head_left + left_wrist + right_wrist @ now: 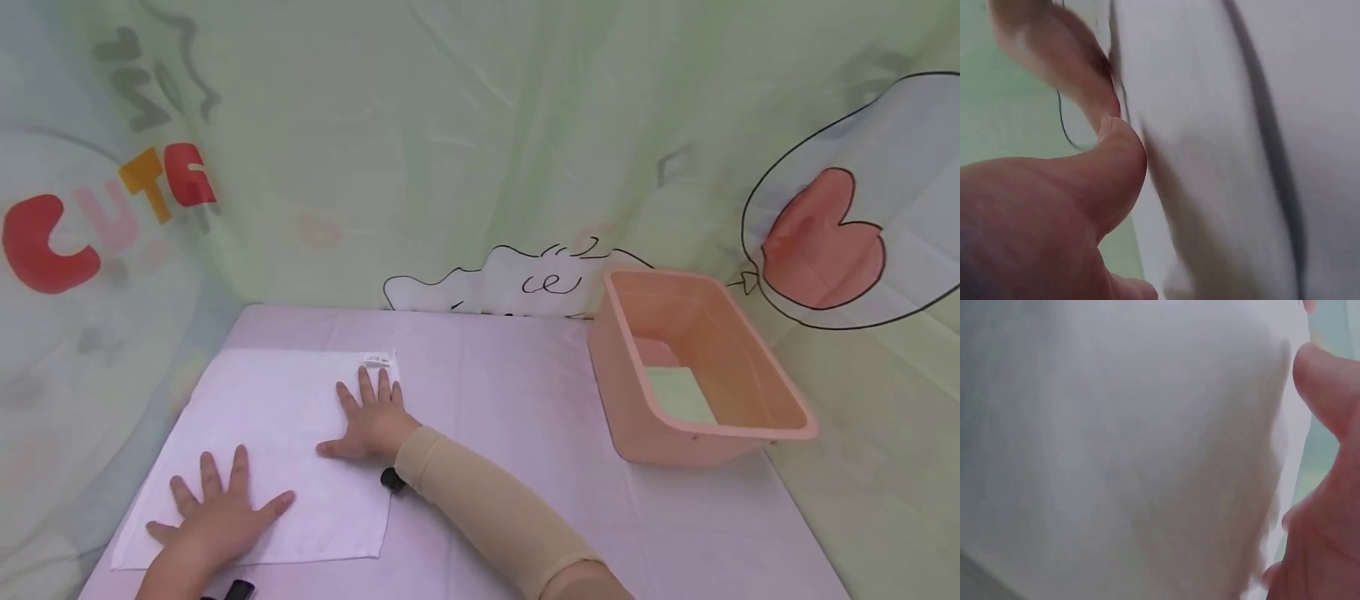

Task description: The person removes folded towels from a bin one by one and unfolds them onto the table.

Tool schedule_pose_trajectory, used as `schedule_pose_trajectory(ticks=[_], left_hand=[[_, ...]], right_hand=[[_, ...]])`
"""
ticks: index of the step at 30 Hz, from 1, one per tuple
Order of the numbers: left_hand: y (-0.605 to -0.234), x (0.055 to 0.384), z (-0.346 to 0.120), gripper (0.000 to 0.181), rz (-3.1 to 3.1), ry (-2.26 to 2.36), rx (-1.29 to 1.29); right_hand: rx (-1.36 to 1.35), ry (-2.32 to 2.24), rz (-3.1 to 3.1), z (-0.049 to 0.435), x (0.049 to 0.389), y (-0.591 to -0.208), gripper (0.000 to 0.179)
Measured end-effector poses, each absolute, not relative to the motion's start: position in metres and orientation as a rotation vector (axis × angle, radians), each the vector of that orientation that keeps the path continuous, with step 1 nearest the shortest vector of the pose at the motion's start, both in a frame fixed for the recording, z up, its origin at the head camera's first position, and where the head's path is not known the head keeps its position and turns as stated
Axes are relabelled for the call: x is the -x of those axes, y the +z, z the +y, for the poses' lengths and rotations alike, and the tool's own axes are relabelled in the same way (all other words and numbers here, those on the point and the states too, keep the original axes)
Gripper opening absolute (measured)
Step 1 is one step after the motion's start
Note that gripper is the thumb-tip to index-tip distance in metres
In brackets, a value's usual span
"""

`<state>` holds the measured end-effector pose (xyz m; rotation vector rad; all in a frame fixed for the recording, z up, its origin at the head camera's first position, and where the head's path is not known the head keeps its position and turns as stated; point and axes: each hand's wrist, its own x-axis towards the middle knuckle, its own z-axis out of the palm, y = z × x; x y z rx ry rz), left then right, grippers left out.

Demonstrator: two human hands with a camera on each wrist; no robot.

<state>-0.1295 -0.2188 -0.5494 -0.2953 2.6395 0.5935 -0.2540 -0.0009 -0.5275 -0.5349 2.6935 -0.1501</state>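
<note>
A white towel (300, 508) lies spread flat on the left part of the table, with a small label (377, 360) at its far right corner. My left hand (217, 517) rests on its near left part, fingers spread and straight. Farther back, my right hand (371, 425) lies on the towel's right side, its spread fingertips close to the label. Seen from the left wrist, the left thumb (1119, 162) is near the white cloth (1191, 125). The right wrist view shows the right thumb (1325, 381) beside the cloth surface (1147, 437).
At the right stands a pink-orange plastic bin (645, 446) with a folded pale green cloth (678, 392) inside. A pale pink cloth covers the table (517, 400). Printed curtains (450, 150) hang behind and at both sides. A small black object (392, 479) shows beside the right wrist.
</note>
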Motion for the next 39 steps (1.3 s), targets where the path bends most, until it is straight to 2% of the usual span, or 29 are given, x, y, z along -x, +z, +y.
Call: schedule_pose_trajectory(ticks=[9,15,27,39], left_hand=[[-0.544,0.118,-0.143,0.119,2.822,0.524,-0.01],[-0.551,0.111,-0.113,0.113,2.86,0.513,-0.149],[-0.562,0.104,-0.111,0.109,2.826,0.536,-0.122],[-0.575,0.1,-0.116,0.121,2.821,0.505,-0.1]], right_hand=[[0.494,-0.201,2.766,0.001,0.27,-0.531,0.098],[0.436,-0.191,2.802,0.012,0.289,-0.537,0.09],[0.469,-0.115,2.812,0.03,0.309,-0.538,0.08],[0.447,-0.151,2.774,0.04,0.311,-0.536,0.078]])
